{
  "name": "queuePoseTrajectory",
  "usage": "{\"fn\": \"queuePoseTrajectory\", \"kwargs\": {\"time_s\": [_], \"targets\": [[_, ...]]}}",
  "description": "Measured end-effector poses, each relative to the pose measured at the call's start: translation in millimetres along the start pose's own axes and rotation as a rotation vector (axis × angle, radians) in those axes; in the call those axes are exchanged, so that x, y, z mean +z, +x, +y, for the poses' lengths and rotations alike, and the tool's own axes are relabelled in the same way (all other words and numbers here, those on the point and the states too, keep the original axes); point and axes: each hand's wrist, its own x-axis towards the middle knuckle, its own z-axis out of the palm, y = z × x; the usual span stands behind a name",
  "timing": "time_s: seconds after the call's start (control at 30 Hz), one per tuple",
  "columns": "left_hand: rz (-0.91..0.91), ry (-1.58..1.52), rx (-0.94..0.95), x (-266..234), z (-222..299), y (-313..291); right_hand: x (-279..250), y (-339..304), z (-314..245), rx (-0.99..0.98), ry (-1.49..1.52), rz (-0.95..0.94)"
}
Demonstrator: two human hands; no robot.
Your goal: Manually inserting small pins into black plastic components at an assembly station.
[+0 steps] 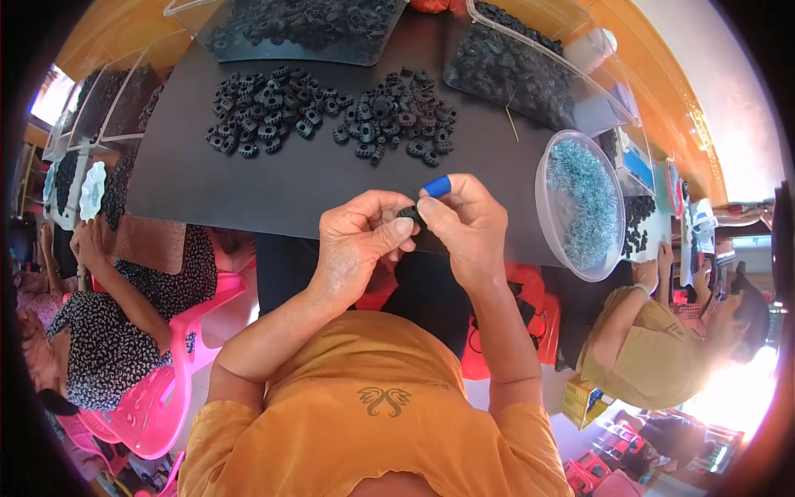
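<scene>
One small black part (409, 214), being held two-handed by the near edge of the counter (178, 170)

Having a left heap (269, 112) and a right heap (397, 120) of similar pieces loose beyond the hands, probably for easy picking. Pinching the small black part between thumb and fingers of the left hand (348, 236), seemingly to steady it. Holding the right hand (474, 228) right beside it, thumb and forefinger nearly meeting; wearing a blue finger cover (437, 186), perhaps as protection. Having a clear bowl (551, 209) of fine bluish bits at the right, likely for reach.

Seeing a clear tub (331, 56) only in part at the upper edge. Hiding much of the small black part behind fingertips. Being unable to tell the right grip as empty or loaded.
</scene>
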Motion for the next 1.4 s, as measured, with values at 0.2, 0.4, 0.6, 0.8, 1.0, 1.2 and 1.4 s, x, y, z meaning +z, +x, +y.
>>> {"fn": "queuePoseTrajectory", "kwargs": {"time_s": [0.2,0.4,0.6,0.8,1.0,1.2,1.4], "targets": [[-0.002,0.009,0.026,-1,0,0,-6,2,13,-0.300,-0.406,-0.019],[-0.009,-0.001,0.006,-1,0,2,-1,0,-2,-0.068,-0.152,-0.028],[-0.009,-0.035,0.012,-3,1,2,1,2,-6,-0.047,-0.143,-0.052],[0.021,-0.022,-0.009,-4,1,0,4,1,-1,-0.078,-0.180,-0.002],[0.035,-0.029,-0.009,-1,-1,-1,3,-2,9,-0.203,-0.378,0.039],[0.088,-0.061,0.031,4,-1,1,10,-1,15,-0.588,-0.708,0.103],[0.065,-0.109,0.024,-1,0,3,10,-8,0,-0.351,-0.476,0.049]]}}
